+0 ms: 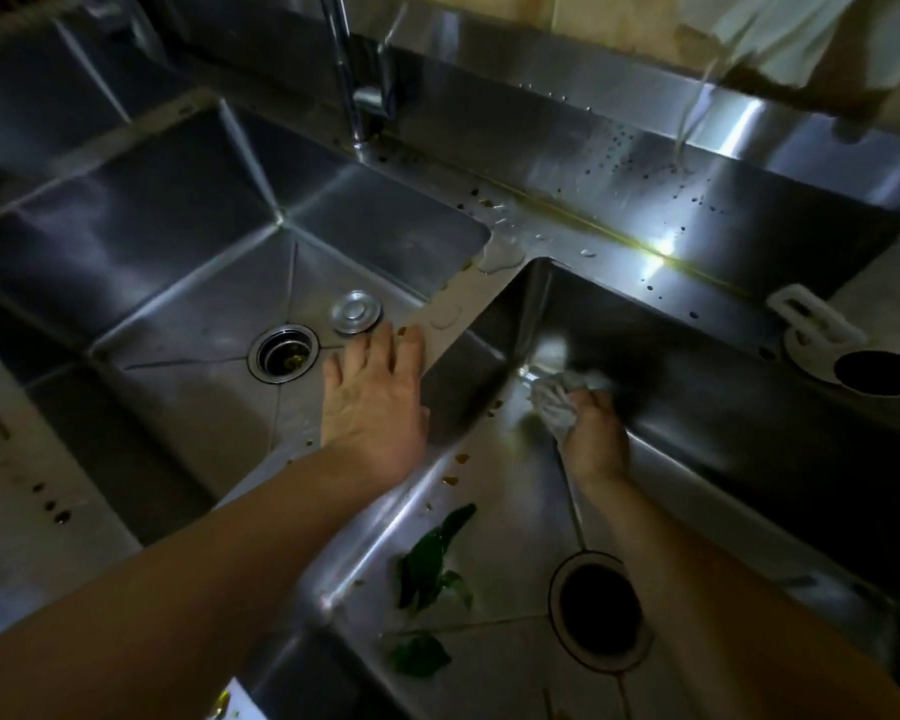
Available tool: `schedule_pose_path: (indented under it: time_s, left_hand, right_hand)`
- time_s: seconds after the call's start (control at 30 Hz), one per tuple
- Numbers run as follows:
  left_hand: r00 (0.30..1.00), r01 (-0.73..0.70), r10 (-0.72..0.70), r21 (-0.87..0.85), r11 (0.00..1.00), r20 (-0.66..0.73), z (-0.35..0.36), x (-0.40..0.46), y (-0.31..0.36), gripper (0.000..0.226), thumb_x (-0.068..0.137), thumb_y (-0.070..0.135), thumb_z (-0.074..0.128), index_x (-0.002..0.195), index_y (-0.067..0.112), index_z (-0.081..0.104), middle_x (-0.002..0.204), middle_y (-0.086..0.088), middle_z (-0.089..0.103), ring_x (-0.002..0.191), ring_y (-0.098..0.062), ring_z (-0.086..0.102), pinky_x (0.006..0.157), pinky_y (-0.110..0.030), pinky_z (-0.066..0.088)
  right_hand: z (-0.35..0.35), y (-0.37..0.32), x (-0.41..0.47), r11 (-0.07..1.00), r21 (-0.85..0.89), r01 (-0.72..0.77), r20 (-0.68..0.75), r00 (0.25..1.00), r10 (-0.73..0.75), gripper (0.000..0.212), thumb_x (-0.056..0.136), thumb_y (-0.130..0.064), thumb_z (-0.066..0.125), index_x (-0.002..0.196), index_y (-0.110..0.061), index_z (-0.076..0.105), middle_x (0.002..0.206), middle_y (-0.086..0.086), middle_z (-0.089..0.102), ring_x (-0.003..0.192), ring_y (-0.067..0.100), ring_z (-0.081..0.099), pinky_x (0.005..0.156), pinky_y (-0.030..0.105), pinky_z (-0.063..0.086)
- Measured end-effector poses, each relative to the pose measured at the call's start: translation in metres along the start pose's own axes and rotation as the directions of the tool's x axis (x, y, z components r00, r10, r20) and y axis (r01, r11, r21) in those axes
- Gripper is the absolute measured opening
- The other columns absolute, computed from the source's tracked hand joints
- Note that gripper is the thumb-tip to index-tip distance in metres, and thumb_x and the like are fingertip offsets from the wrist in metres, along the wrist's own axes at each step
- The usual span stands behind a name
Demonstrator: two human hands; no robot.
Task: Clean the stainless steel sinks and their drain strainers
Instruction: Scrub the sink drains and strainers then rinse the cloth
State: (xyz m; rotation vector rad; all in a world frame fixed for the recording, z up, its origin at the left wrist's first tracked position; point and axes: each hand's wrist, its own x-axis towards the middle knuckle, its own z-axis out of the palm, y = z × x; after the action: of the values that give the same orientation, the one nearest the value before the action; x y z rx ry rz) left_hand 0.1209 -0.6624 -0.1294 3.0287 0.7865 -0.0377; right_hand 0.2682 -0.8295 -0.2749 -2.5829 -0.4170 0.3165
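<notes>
Two stainless steel sinks lie side by side. My left hand [372, 402] rests flat, fingers straight, on the divider [453, 304] between them. My right hand [596, 439] is down inside the right sink [697, 387] and grips a crumpled white cloth [559, 400] against its far left corner. The left sink [188, 283] has an open drain [283, 352] with bits of debris in it, and a round metal stopper [356, 311] lies beside it. The right sink's drain [598, 610] is a dark open hole. Green leaves [432, 558] lie on the right sink's floor.
A tap [346, 70] stands behind the divider. Brown spots and water drops dot the back ledge [593, 231] and the divider. A white holder [814, 324] and a dark round opening [879, 374] sit at the right rim. Pale cloth [801, 28] hangs at top right.
</notes>
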Motion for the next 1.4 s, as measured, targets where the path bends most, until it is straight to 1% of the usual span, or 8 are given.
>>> schedule_pose_path:
  time_s: [0.37, 0.47, 0.6, 0.7, 0.93, 1.1, 1.23, 1.4]
  left_hand:
    - [0.994, -0.046, 0.042, -0.035, 0.998, -0.096, 0.018, -0.001, -0.005, 0.078, 0.086, 0.044, 0.051, 0.145, 0.022, 0.004, 0.150, -0.008, 0.022, 0.131, -0.028, 0.028, 0.109, -0.050, 0.025]
    - [0.993, -0.046, 0.043, -0.027, 0.999, -0.106, 0.018, -0.001, -0.004, 0.078, 0.086, 0.042, 0.053, 0.145, 0.020, 0.006, 0.149, -0.009, 0.024, 0.129, -0.028, 0.030, 0.106, -0.048, 0.028]
    - [0.994, -0.041, 0.038, -0.024, 0.999, -0.103, 0.018, -0.001, -0.003, 0.077, 0.084, 0.039, 0.054, 0.145, 0.018, 0.011, 0.148, -0.009, 0.026, 0.127, -0.029, 0.034, 0.103, -0.047, 0.030]
    - [0.994, -0.039, 0.037, -0.020, 0.999, -0.104, 0.017, 0.000, -0.002, 0.077, 0.082, 0.037, 0.057, 0.145, 0.016, 0.016, 0.144, -0.010, 0.030, 0.125, -0.030, 0.037, 0.101, -0.047, 0.032]
    - [0.997, -0.063, 0.061, -0.033, 0.997, -0.052, 0.011, -0.002, -0.003, 0.083, 0.082, 0.034, 0.061, 0.146, 0.013, 0.012, 0.146, -0.013, 0.025, 0.128, -0.032, 0.033, 0.106, -0.045, 0.027]
    - [0.997, -0.058, 0.055, -0.053, 0.997, -0.058, -0.006, -0.020, -0.012, 0.079, 0.082, 0.036, 0.062, 0.145, 0.014, 0.019, 0.153, -0.011, 0.017, 0.139, -0.031, 0.020, 0.113, -0.052, 0.018]
    - [0.996, 0.084, -0.084, -0.039, 0.996, -0.008, -0.011, -0.046, -0.019, 0.078, 0.084, 0.040, 0.061, 0.143, 0.017, 0.016, 0.153, -0.011, 0.017, 0.139, -0.030, 0.020, 0.111, -0.058, 0.014]
    - [0.977, 0.196, -0.188, -0.073, 0.978, 0.099, 0.000, -0.063, -0.023, 0.090, 0.085, 0.043, 0.060, 0.147, 0.023, -0.002, 0.152, -0.010, 0.015, 0.135, -0.032, 0.024, 0.107, -0.059, 0.023]
  right_hand:
    - [0.060, -0.005, 0.021, 0.973, -0.229, -0.003, 0.074, 0.997, 0.020, 0.067, 0.088, -0.016, 0.052, 0.149, -0.031, 0.026, 0.154, 0.006, 0.014, 0.128, 0.036, 0.027, 0.108, 0.046, 0.030]
    - [0.071, -0.020, 0.028, 0.971, -0.209, 0.112, 0.148, 0.986, -0.082, 0.066, 0.090, -0.014, 0.046, 0.148, -0.037, 0.026, 0.156, -0.001, 0.016, 0.127, 0.035, 0.027, 0.109, 0.044, 0.029]
    - [0.077, -0.027, 0.019, 0.991, -0.126, 0.034, 0.167, 0.986, -0.012, 0.051, 0.098, -0.024, 0.037, 0.147, -0.038, 0.029, 0.153, -0.001, 0.020, 0.133, 0.031, 0.024, 0.114, 0.045, 0.018]
    - [0.076, -0.031, -0.015, 0.958, -0.214, 0.193, 0.212, 0.966, -0.147, 0.044, 0.097, -0.023, 0.040, 0.139, -0.037, 0.042, 0.145, 0.000, 0.032, 0.123, 0.030, 0.035, 0.106, 0.042, 0.033]
    - [0.092, -0.059, -0.125, 0.860, -0.173, 0.480, 0.490, 0.799, -0.348, 0.046, 0.096, -0.014, 0.041, 0.141, -0.025, 0.042, 0.147, 0.006, 0.030, 0.126, 0.030, 0.035, 0.095, 0.039, 0.042]
    - [0.081, -0.065, -0.165, 0.802, 0.086, 0.592, 0.665, 0.565, -0.488, 0.038, 0.092, -0.026, 0.059, 0.129, -0.016, 0.059, 0.136, 0.011, 0.046, 0.123, 0.029, 0.043, 0.100, 0.029, 0.033]
    - [0.049, -0.061, -0.161, 0.940, 0.214, 0.264, 0.625, 0.703, -0.340, 0.047, 0.081, 0.009, 0.057, 0.128, 0.001, 0.055, 0.128, 0.016, 0.056, 0.117, 0.030, 0.056, 0.093, 0.020, 0.046]
    - [0.016, -0.019, -0.105, 0.983, -0.070, 0.170, 0.297, 0.944, -0.142, 0.047, 0.086, -0.014, 0.063, 0.131, -0.024, 0.054, 0.134, 0.003, 0.050, 0.114, 0.021, 0.053, 0.094, 0.025, 0.044]
